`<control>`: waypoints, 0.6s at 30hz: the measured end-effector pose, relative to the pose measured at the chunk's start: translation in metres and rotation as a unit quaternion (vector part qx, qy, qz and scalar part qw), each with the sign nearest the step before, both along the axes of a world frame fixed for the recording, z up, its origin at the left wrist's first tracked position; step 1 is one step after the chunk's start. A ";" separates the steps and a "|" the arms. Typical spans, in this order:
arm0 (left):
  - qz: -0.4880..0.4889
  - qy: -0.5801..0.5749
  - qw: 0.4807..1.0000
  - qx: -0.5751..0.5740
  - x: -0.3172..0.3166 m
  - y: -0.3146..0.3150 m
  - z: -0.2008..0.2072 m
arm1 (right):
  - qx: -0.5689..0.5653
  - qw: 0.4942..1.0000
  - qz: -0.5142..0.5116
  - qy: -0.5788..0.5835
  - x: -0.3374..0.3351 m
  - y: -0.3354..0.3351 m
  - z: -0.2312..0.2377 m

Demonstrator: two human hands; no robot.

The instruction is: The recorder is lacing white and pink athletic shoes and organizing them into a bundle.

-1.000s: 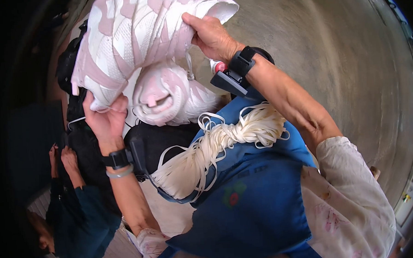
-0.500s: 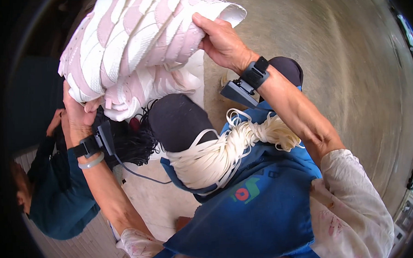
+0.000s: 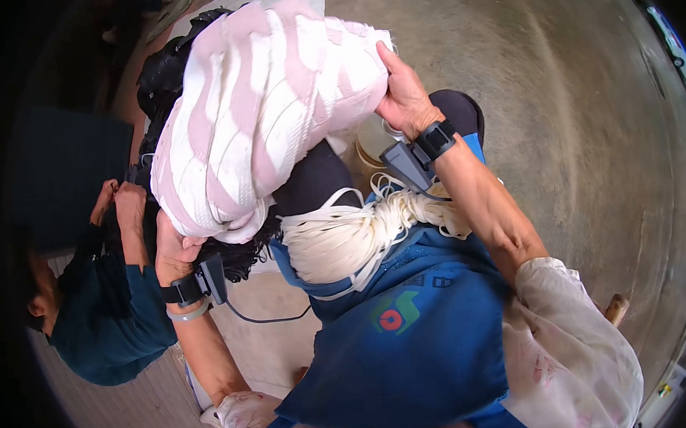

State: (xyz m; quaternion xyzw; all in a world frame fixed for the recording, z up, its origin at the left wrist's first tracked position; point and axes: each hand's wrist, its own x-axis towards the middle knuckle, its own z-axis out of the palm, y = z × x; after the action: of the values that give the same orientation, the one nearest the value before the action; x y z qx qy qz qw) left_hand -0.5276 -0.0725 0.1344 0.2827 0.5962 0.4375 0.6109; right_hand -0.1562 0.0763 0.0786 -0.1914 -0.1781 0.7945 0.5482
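Note:
A thick, overlapping stack of what look like pink and white knitted shoe uppers (image 3: 269,102) is stretched between my hands above my knees. My left hand (image 3: 174,240) grips its lower left end, with the fingers mostly hidden under the fabric. At the upper right end my right hand (image 3: 407,96) is closed on the edge, thumb on top and the other fingers behind. A tied bundle of cream-coloured flat laces (image 3: 333,253) lies across my lap on the blue apron (image 3: 433,348).
Black strappy material (image 3: 158,88) is heaped behind the stack, on the left. Close to my left arm sits another person in a dark green top (image 3: 107,331). A round container (image 3: 370,140) stands beyond my knees, partly hidden. Concrete floor (image 3: 537,91) stretches to the right.
The stack has come lower and nearer and turned, showing a smoother, bulging face. My left hand has moved down and right, my right hand rightward and slightly down. More of the black heap shows.

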 end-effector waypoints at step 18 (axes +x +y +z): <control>-0.123 0.030 0.981 -0.145 0.116 -0.093 -0.035 | -0.171 0.969 0.054 -0.173 0.055 -0.051 -0.062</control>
State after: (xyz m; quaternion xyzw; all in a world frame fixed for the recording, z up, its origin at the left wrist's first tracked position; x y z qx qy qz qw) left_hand -0.4112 -0.1650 0.0992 0.2751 0.6320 0.2587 0.6767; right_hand -0.1011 0.0254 0.0164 -0.4067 -0.1422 0.7964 0.4245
